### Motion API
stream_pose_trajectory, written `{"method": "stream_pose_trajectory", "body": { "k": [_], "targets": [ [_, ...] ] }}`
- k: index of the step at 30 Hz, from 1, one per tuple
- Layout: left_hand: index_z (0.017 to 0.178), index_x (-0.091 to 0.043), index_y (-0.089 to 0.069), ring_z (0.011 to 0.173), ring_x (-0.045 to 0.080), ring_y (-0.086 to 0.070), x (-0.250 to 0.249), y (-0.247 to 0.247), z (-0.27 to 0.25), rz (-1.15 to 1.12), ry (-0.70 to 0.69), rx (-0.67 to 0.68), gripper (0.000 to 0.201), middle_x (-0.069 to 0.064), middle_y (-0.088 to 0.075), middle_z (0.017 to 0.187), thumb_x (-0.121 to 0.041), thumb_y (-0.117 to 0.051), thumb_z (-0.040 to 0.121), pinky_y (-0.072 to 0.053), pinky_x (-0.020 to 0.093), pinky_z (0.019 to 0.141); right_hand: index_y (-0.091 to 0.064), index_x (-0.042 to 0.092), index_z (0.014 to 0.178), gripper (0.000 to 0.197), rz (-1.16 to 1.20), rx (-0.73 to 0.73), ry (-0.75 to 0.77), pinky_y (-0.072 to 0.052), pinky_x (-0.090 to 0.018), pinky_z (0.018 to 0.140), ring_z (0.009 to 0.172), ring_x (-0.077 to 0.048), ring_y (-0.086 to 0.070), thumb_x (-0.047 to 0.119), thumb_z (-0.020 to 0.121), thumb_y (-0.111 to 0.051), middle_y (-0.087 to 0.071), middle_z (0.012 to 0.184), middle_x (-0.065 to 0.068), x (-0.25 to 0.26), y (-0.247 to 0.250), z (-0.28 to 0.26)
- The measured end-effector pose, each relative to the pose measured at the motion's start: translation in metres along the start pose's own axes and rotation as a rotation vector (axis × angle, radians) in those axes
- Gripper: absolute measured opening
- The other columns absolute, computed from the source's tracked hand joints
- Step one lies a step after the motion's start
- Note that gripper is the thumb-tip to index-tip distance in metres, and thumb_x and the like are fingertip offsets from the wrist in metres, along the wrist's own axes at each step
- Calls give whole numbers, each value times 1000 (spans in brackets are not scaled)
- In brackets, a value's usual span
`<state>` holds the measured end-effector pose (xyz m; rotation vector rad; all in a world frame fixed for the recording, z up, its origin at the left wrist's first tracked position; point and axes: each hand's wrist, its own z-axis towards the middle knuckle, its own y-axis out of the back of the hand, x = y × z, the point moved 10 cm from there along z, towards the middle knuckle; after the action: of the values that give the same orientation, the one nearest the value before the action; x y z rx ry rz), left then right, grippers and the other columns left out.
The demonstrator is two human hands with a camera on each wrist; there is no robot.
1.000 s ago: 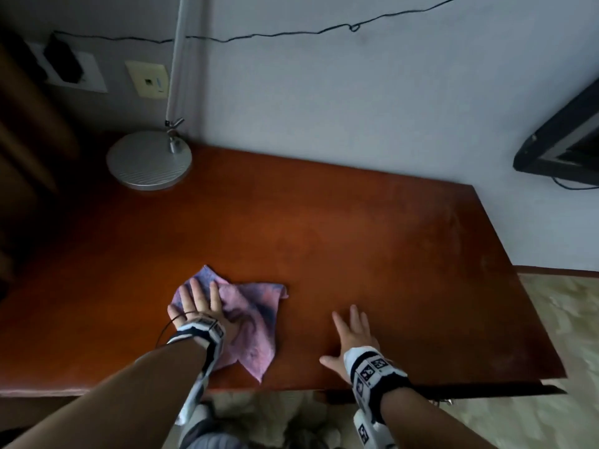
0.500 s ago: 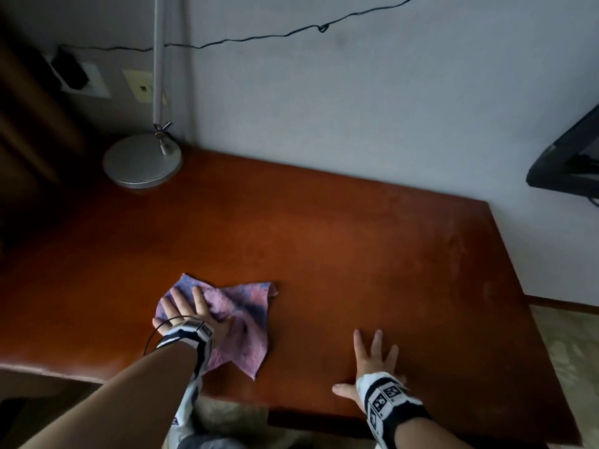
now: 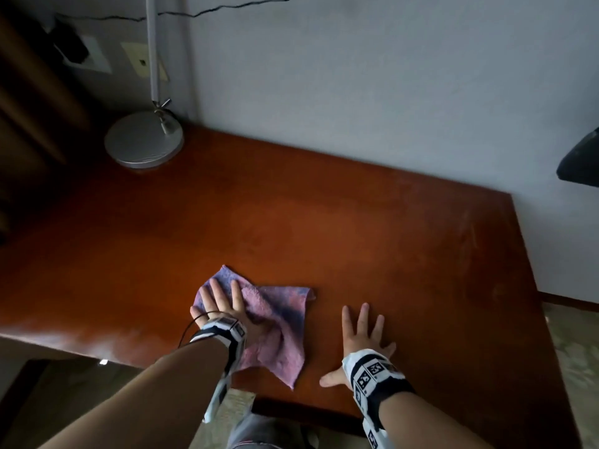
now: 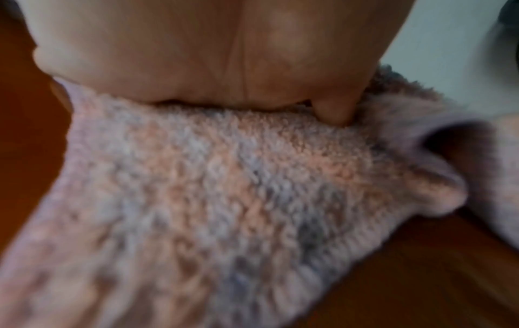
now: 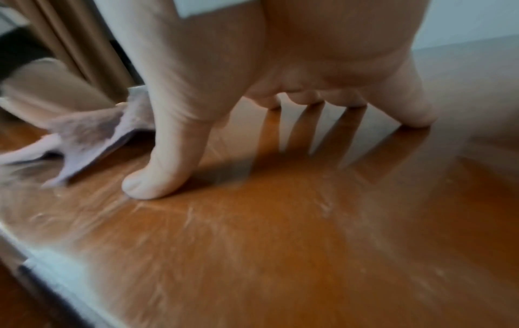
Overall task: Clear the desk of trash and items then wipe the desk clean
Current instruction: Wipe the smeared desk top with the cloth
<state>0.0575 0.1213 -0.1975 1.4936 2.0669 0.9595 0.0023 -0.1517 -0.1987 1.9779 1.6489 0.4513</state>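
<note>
A pink and blue fluffy cloth (image 3: pixel 278 325) lies on the reddish-brown wooden desk (image 3: pixel 356 238) near its front edge. My left hand (image 3: pixel 223 306) presses flat on the cloth's left part with straight fingers; in the left wrist view the palm (image 4: pixel 210 55) sits on the cloth (image 4: pixel 210 199). My right hand (image 3: pixel 363 338) rests flat on the bare wood to the right of the cloth, fingers spread. In the right wrist view its thumb (image 5: pixel 163 168) and fingertips touch the desk (image 5: pixel 280 244), with the cloth (image 5: pixel 90 137) off to the left.
A lamp with a round metal base (image 3: pixel 144 140) and a thin pole stands at the desk's back left corner by the wall. Wall sockets (image 3: pixel 87 53) and a black cable are behind it. A dark object (image 3: pixel 580 160) juts in at the right edge.
The left hand slid the cloth a little toward the front edge and back again. The right hand stayed flat on the desk, and the head view shifted.
</note>
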Motion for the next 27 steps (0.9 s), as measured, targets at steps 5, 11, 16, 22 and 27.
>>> {"method": "stream_pose_trajectory", "body": {
  "k": [5,11,16,22,27],
  "targets": [
    [148,-27,21,141,36,26,-34,23,16,-5,-60,-12,116,13,29,154,-89,-33,67,4,59,114,31,35,144,146,12,18,3,-10,-68,110,141,-40,27,64,55,-82,44,148,-6,-3,0,0],
    [146,-28,25,141,36,28,-37,9,9,46,-100,25,117,13,30,153,-91,-32,65,7,59,112,33,32,143,148,-6,79,-13,-9,-69,109,140,-41,29,65,54,-81,48,145,-7,0,-2,4],
    [148,-27,22,140,37,29,-83,52,48,80,-179,-51,111,14,30,153,-78,-42,73,8,61,112,31,34,144,147,6,63,-3,-8,-68,109,140,-40,28,63,55,-82,46,146,-6,-2,-3,6],
    [148,-26,22,140,37,28,-134,89,75,77,-272,-66,114,13,29,154,-88,-32,68,10,61,112,18,38,148,128,133,-50,-3,-8,-61,114,143,-32,25,56,66,-79,40,151,-1,-21,12,-2],
    [147,-27,23,140,36,29,-128,45,46,238,-377,-40,115,12,33,152,-89,-31,67,9,60,113,20,42,146,131,215,-43,-243,-16,-61,114,144,-36,20,57,63,-80,35,153,-4,-105,22,3]
  ]
}}
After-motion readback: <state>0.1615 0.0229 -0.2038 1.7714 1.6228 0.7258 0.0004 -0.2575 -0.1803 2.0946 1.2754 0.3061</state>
